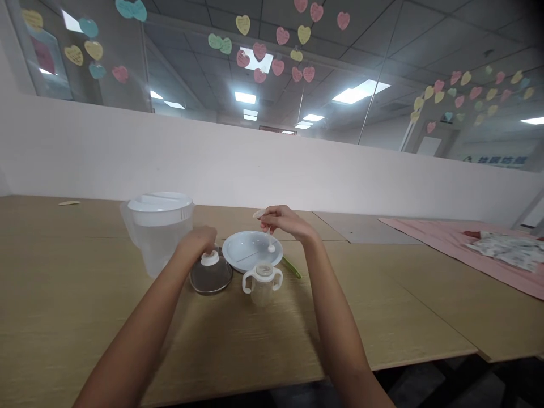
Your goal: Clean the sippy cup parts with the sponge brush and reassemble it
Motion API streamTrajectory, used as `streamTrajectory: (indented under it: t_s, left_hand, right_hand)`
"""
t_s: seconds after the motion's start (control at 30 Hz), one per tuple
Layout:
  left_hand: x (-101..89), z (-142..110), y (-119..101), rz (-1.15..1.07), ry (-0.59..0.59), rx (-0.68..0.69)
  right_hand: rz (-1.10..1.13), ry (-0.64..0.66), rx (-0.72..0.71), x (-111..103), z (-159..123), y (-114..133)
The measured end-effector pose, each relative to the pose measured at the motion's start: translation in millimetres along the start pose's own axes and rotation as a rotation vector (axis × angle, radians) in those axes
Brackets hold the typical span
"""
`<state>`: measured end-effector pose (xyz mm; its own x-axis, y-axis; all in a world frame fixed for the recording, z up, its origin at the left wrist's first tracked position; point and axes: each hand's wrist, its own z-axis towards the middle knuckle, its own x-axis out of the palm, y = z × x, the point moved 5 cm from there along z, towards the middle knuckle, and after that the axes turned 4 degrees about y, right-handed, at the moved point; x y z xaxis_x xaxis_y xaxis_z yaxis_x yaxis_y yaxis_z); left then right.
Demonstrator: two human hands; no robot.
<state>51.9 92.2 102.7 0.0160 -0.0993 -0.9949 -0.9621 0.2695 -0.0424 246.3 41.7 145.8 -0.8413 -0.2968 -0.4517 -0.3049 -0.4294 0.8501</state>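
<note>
My right hand [284, 220] pinches a translucent silicone bottle nipple [259, 213] above a white bowl [238, 260]. A thin straw with a white ball weight [271, 248] hangs below its fingers, over the bowl's right side. My left hand [203, 240] is lowered with its fingers curled onto a white bottle collar [209, 259], over a dark, shiny-rimmed dish [212, 281]; its fingertips are partly hidden. In front of the bowl a clear baby bottle [262, 292] with two white handles stands upright, its top uncovered.
A translucent pitcher [159, 241] with a white lid stands to the left of the dish. A green-handled utensil [292, 268] lies beside the bowl. Pink cloth [459, 243] with a patterned garment [510, 249] on it covers the table's right end. A white wall [255, 164] rises behind.
</note>
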Motion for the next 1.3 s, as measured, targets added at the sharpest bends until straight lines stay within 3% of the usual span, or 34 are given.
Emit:
streamTrajectory:
  t_s: [0.27,0.43,0.6,0.93,1.13,1.3]
  left_hand:
    - [-33.8,-44,-39,0.005,-0.047,0.174]
    - [-39.6,-61,-59,-0.16,-0.052,0.363]
    - [-42.7,-64,-69,-0.15,-0.129,0.478]
    - [-50.4,-67,-68,-0.167,-0.209,0.53]
    - [-52.9,-69,-69,-0.178,-0.23,0.514]
    - [-56.1,-70,-69,-0.179,-0.262,0.485]
  right_hand:
    - [-0.113,0.23,-0.002,15,-18,23]
    - [-0.108,0.324,0.003,21,-17,21]
    - [-0.108,0.378,0.059,21,-18,14]
    - [-0.256,0.465,0.277,20,-7,-32]
    - [-0.252,0.465,0.336,19,-9,-31]
    - [-0.226,0.349,0.224,16,-4,-22]
